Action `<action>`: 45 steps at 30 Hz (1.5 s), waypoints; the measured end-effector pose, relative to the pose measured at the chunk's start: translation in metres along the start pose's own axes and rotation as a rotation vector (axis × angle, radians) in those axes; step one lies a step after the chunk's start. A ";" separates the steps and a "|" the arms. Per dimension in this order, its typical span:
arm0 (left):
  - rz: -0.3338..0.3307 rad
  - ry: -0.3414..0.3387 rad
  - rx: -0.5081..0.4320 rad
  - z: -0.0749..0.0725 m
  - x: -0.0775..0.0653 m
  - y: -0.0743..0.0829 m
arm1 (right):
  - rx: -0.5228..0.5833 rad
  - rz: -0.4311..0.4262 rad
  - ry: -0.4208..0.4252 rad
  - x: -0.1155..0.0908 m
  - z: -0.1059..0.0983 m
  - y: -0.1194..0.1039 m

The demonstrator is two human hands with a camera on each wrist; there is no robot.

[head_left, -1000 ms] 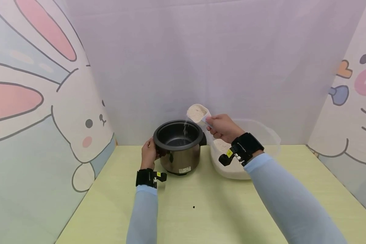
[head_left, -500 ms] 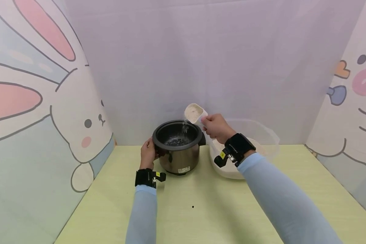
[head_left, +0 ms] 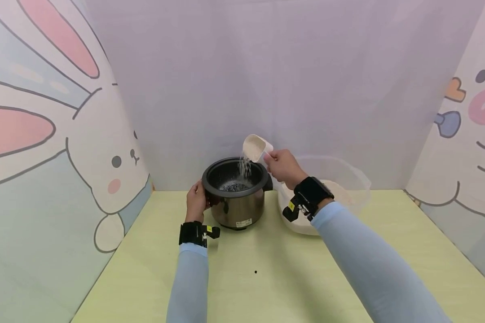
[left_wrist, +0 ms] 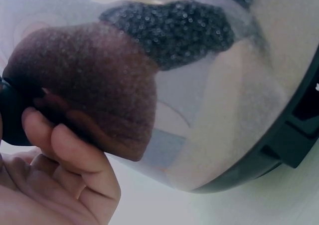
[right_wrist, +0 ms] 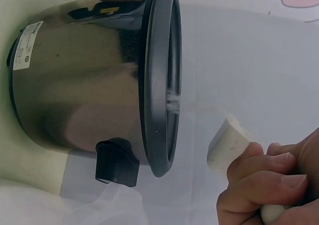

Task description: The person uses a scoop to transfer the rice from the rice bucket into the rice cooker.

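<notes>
In the head view, a metallic brown rice cooker (head_left: 242, 211) with a black rim stands at the back of the table. My left hand (head_left: 196, 202) grips its left side handle; in the left wrist view the fingers (left_wrist: 79, 147) curl at the black handle (left_wrist: 15, 112). My right hand (head_left: 284, 168) holds a white scoop (head_left: 262, 146) by its handle, tipped over the pot's right side. A stream of rice (head_left: 244, 167) falls from it into the dark pot, where grains lie scattered on the bottom. The right wrist view shows the scoop (right_wrist: 229, 147) above the cooker's rim (right_wrist: 158, 85).
A translucent plastic bin (head_left: 357, 184) of rice stands right of the cooker, partly hidden by my right forearm. A small black speck (head_left: 256, 272) lies on the pale green table (head_left: 234, 291). Cartoon-printed panels rise on both sides, with a lilac curtain (head_left: 266, 80) behind.
My right hand has moved slightly left and tipped the scoop further. The rice stream has thickened, and grains now cover the pot's bottom. The left hand has stayed at the handle.
</notes>
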State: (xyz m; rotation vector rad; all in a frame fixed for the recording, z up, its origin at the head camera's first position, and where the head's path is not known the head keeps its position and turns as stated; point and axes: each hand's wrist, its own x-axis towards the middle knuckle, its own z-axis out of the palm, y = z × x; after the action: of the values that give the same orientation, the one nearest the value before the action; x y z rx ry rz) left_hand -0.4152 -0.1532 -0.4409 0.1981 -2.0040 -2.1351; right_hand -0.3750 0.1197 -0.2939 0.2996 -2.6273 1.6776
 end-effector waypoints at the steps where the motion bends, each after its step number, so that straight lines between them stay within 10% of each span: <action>1: 0.001 0.002 0.000 0.000 0.000 0.000 | -0.016 -0.012 0.005 0.000 0.000 0.000; 45: -0.014 0.001 -0.020 0.000 0.002 0.003 | -0.503 -0.319 0.117 -0.003 0.015 0.005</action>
State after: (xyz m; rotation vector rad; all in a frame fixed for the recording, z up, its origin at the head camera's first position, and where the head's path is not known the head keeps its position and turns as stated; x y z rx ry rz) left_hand -0.4167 -0.1537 -0.4379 0.2107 -1.9863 -2.1622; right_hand -0.3713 0.1084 -0.3049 0.5452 -2.6216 0.8798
